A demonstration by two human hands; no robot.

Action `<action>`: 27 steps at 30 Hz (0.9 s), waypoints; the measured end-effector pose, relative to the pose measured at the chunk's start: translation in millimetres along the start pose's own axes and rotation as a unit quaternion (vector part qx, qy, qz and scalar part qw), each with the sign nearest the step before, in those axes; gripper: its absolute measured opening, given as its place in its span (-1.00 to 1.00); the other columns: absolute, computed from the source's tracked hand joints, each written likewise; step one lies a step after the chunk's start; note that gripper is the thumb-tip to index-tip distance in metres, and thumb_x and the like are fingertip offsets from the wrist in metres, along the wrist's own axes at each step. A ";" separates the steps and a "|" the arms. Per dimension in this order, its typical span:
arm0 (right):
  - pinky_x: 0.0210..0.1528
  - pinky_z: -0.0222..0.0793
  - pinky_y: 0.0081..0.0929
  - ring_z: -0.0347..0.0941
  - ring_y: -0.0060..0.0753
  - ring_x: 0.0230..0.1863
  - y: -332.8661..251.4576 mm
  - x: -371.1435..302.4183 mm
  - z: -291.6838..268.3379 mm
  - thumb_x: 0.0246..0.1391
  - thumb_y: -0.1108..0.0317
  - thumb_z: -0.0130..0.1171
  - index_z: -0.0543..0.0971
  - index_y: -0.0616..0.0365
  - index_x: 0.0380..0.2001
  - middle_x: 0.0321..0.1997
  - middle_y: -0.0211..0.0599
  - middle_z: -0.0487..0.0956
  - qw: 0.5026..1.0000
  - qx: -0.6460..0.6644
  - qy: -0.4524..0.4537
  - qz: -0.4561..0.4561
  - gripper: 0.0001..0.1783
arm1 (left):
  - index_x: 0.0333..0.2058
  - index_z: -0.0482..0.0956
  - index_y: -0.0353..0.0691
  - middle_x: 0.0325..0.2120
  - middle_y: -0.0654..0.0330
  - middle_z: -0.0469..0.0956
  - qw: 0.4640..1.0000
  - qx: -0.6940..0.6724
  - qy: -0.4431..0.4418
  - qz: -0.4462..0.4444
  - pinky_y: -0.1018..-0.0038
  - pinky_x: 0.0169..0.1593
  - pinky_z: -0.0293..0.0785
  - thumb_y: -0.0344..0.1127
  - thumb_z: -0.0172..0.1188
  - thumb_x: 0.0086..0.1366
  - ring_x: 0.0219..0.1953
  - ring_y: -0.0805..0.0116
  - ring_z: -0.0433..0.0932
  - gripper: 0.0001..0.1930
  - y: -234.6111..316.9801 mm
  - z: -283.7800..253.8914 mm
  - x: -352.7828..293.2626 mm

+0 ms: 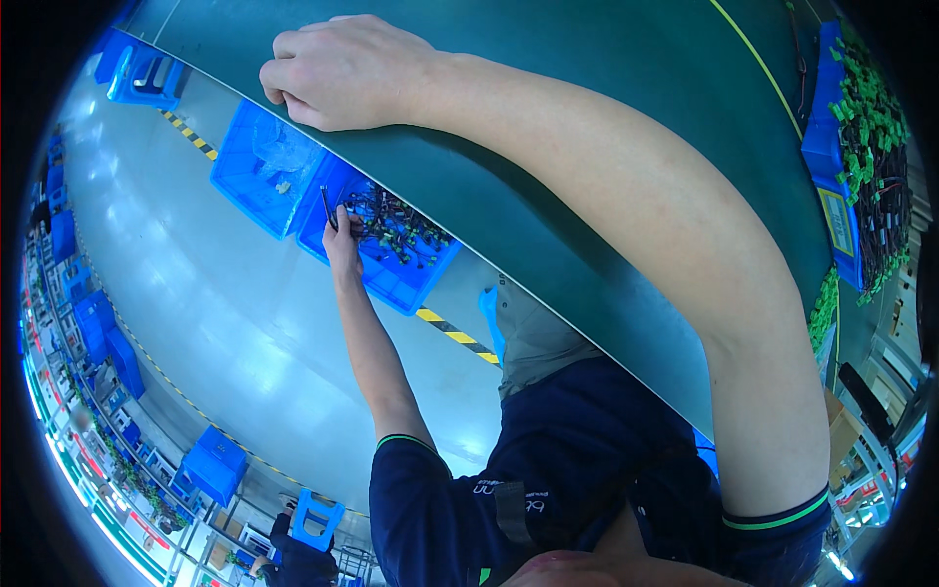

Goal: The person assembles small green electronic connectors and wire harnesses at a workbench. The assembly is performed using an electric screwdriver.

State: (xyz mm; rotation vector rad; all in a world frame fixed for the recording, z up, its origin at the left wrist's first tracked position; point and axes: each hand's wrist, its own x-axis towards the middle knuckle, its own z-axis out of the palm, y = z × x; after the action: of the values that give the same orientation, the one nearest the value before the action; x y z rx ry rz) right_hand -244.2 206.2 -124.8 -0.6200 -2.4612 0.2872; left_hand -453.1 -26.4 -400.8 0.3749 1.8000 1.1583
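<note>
My left hand (342, 242) reaches down beside the green table, over the edge of a blue bin (396, 289). Its fingers are closed on a thin dark object (327, 203) whose kind is unclear. A tangle of dark wire harnesses with green connectors (401, 227) lies in that bin. My right arm stretches across the table (587, 59), and my right hand (347, 76) is curled into a loose fist at the table's edge. Nothing sticks out of its fingers; the palm side is hidden.
A second blue bin (223, 174) holding clear plastic stands beside the first. Blue trays of green-tipped wires (875, 186) line the table's right end. A blue stool (147, 76) stands farther off, and another person (298, 558) is at lower left.
</note>
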 end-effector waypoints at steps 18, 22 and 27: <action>-0.10 0.54 -0.08 0.61 -0.11 -0.14 -8.5 -4.0 -6.8 0.21 0.30 0.16 0.65 -0.01 -0.23 -0.24 -0.26 0.59 0.994 0.084 0.063 -0.006 -0.87 | -0.24 0.32 -0.23 -0.55 0.26 0.29 0.927 -0.015 -0.048 0.372 0.42 -0.33 0.37 -0.09 -0.10 0.66 -0.49 0.43 0.30 -0.67 241.2 -41.8 -170.3; -0.01 0.48 -0.10 0.55 -0.06 -0.07 -26.0 -45.1 -27.6 0.17 0.38 0.17 0.66 0.00 -0.22 -0.19 -0.22 0.57 0.991 0.096 0.082 0.036 -0.86 | -0.23 0.33 -0.24 -0.53 0.25 0.31 0.872 0.029 -0.162 0.460 0.44 -0.34 0.32 -0.11 -0.09 0.66 -0.48 0.42 0.30 -0.68 341.4 -33.6 -215.0; -0.01 0.51 -0.14 0.55 -0.04 -0.07 -63.7 -158.4 -75.4 0.15 0.43 0.22 0.69 0.09 -0.22 -0.15 -0.17 0.63 0.948 0.258 0.153 0.103 -0.85 | -0.05 0.45 -0.29 -0.44 0.32 0.39 0.790 0.211 -0.135 0.560 0.53 -0.25 0.32 -0.29 0.01 0.61 -0.36 0.53 0.37 -0.83 425.9 25.5 -222.0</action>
State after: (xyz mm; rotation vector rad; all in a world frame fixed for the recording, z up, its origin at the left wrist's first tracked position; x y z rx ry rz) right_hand -108.8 78.0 -119.3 -0.6305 -1.9134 0.8219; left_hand -408.4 56.9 70.7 1.9680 1.5052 1.3017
